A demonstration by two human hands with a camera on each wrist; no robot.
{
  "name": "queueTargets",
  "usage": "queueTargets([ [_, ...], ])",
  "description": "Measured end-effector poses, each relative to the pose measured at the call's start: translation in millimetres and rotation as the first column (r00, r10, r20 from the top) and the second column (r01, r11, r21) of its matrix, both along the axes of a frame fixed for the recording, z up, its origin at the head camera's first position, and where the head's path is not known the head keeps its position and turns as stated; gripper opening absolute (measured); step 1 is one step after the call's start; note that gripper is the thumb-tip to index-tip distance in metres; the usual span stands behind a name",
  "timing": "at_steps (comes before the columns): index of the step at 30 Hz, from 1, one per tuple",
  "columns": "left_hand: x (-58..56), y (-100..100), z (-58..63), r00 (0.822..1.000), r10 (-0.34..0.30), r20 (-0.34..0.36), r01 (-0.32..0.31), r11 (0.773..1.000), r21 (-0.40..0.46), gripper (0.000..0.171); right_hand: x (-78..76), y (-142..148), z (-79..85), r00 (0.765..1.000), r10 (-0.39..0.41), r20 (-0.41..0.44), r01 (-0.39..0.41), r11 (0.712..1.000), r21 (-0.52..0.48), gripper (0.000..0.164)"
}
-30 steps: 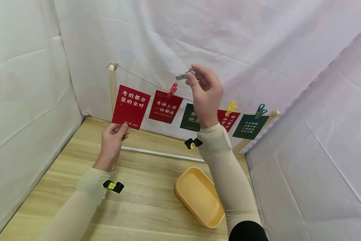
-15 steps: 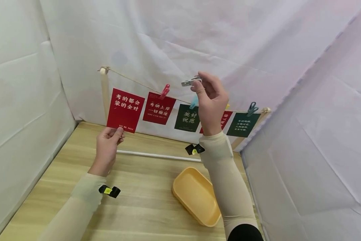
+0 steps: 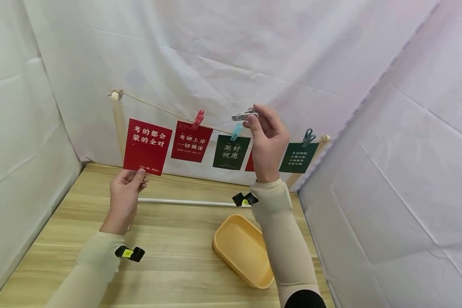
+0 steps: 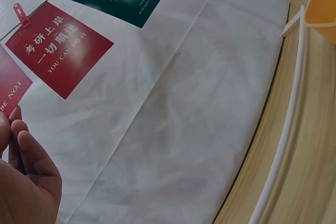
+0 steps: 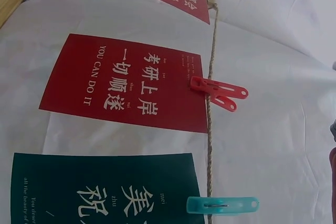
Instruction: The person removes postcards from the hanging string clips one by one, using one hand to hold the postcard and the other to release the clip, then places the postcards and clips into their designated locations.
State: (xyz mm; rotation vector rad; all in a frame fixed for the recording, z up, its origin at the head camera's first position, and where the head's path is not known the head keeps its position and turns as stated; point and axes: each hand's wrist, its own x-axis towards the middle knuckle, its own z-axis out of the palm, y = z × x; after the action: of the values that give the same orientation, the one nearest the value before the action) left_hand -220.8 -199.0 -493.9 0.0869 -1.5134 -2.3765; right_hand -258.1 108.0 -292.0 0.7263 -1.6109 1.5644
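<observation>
Card: red, rectangular, flat. Two rows of white characters on the upper half, "TO BE NO.1" in small white print along the bottom. Upright, slightly tilted, printed side facing the head view. Bottom edge pinched between thumb and fingers of left hand; remainder stands above them.

Clip: grey, slender, nearly level. One end between thumb and fingers of right hand; free end projects toward the left hand's side.
</observation>
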Motion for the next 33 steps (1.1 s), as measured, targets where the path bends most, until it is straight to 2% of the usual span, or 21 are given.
queueTargets([
  [8, -3.0, -3.4, 7.2, 1.000, -0.003, 0.031, 0.003, 1.000, 0.003, 0.018, 3.8, 4.7, -6.0, 1.000, 0.000, -0.024, -0.001, 0.999, -0.039, 0.027],
  [16, 7.3, -1.8, 4.1, 0.995, 0.052, 0.087, -0.053, 0.999, 0.000, 0.015, 17.8, 17.0, -29.1, 0.995, -0.063, 0.082, 0.067, 0.997, -0.040, 0.029],
  [22, 11.8, 9.9, 1.6, 0.995, 0.061, 0.083, -0.063, 0.998, 0.021, 0.010, 23.6, 26.7, -40.1, 0.986, -0.091, 0.142, 0.099, 0.994, -0.048, 0.029],
  [33, 14.2, 10.2, 8.6, 0.996, 0.069, 0.059, -0.068, 0.998, -0.007, 0.013, 24.8, 28.1, -46.1, 0.989, -0.095, 0.115, 0.103, 0.993, -0.061, 0.030],
])
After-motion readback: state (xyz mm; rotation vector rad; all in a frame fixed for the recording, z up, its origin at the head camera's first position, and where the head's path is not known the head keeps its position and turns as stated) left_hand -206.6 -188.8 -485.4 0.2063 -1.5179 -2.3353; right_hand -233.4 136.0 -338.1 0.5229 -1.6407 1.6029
